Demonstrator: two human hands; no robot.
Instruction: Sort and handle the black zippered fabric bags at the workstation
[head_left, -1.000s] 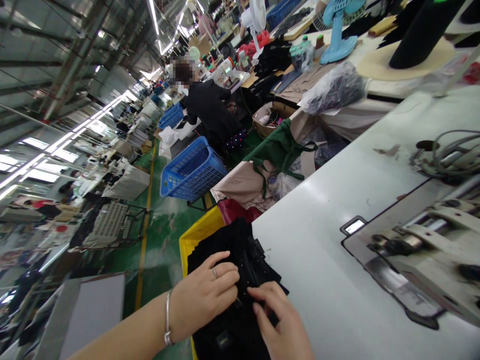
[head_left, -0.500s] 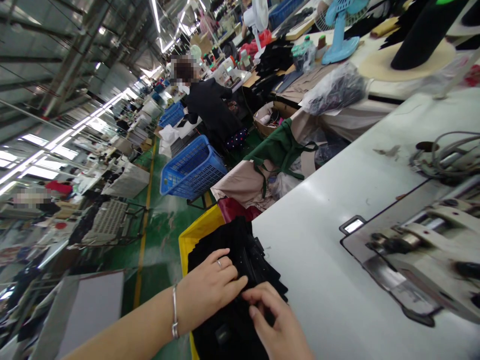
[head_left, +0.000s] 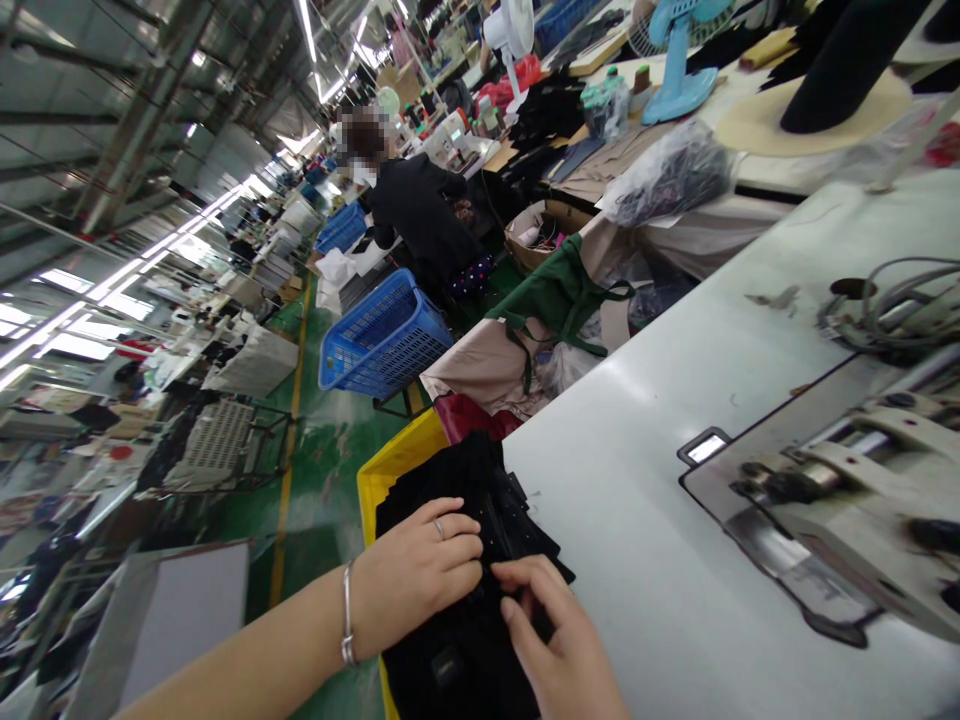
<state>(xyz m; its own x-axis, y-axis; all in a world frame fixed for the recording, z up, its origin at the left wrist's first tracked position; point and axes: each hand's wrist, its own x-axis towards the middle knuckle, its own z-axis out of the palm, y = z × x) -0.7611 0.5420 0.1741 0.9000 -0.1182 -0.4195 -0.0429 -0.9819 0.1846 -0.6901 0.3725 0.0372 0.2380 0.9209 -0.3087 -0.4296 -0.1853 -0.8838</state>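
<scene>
My left hand lies palm down on a stack of black fabric pieces, its fingers stretched out. A ring and a silver bangle show on that arm. Just to the right, my right hand curls thumb and forefinger into a pinch over the same dark cloth. Whatever is between those fingertips is too dark to make out. The pieces fill a yellow bin and fan out over the white table's edge. A small dark shiny patch shows on the nearer cloth.
The white table with a sewing machine stands at my right. Beyond are a green apron draped over a cloth sling, a blue basket and a seated person. A green floor aisle runs along the left.
My left hand's forefinger has drawn back slightly, so a gap shows between the two hands. My right hand has shifted very slightly. The cloth stack looks nearly the same.
</scene>
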